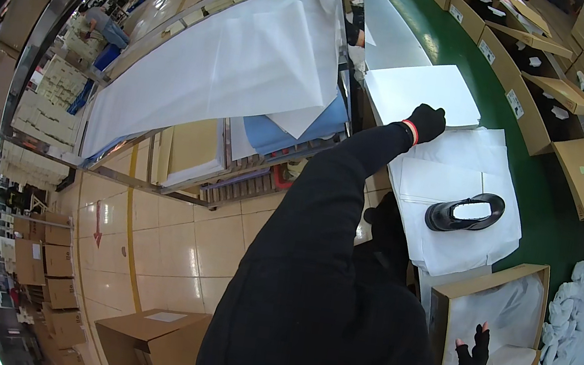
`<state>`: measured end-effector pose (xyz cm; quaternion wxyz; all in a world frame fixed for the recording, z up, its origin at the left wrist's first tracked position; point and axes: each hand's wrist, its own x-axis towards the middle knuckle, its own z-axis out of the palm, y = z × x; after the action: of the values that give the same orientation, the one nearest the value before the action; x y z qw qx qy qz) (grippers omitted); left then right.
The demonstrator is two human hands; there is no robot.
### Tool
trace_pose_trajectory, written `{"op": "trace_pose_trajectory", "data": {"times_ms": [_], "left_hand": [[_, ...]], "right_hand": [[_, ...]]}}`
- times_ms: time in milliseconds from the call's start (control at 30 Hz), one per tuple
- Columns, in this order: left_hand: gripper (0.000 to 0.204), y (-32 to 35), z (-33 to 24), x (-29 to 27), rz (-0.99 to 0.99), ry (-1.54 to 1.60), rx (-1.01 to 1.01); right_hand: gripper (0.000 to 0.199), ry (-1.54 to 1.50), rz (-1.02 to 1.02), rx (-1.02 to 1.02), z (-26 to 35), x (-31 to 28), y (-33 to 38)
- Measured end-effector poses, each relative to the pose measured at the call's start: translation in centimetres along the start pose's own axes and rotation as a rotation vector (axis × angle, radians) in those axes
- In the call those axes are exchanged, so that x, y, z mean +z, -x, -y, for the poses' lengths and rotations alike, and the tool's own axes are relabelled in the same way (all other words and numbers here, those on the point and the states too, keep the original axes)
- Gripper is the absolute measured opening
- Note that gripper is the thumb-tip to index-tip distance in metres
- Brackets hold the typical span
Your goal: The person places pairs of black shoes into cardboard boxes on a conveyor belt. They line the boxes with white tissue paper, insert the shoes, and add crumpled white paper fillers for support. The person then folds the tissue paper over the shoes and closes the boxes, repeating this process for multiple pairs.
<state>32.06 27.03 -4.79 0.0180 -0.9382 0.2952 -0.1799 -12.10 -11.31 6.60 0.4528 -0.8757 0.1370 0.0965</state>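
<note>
My left hand (427, 124), in a black glove, is closed at the near edge of a stack of white sheets (415, 91); whether a sheet is pinched in it is hidden. Nearer, a black shoe (465, 212) with white filling in its opening lies on spread white wrapping paper (425, 174). My right hand (472, 364), in a black glove with bare fingertips, has its fingers apart and holds nothing. It is over an open brown cardboard box (493, 279) lined with pale tissue paper (488, 310).
Several open brown boxes (535, 121) line the far right of the green worktop (472, 39). Crumpled white paper (580, 301) lies right of the lined box. A metal rack (111, 177) with large white sheets (228, 52) stands left. A carton (148, 338) sits on the tiled floor.
</note>
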Motion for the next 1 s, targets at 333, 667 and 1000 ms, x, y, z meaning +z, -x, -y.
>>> {"op": "trace_pose_trajectory", "data": {"times_ms": [333, 667, 1000], "left_hand": [[0.013, -0.4, 1.9, 0.2, 0.027, 0.065, -0.008], [0.024, -0.8, 2.2, -1.0, 0.139, 0.311, -0.189], [0.017, -0.1, -1.2, 0.4, -0.170, -0.208, -0.151]], "right_hand": [[0.080, -0.067, 0.043, -0.014, 0.2, 0.2, -0.3], [0.079, -0.112, 0.042, -0.022, 0.4, 0.0, -0.1], [0.079, -0.071, 0.047, 0.015, -0.3, 0.1, 0.2]]}}
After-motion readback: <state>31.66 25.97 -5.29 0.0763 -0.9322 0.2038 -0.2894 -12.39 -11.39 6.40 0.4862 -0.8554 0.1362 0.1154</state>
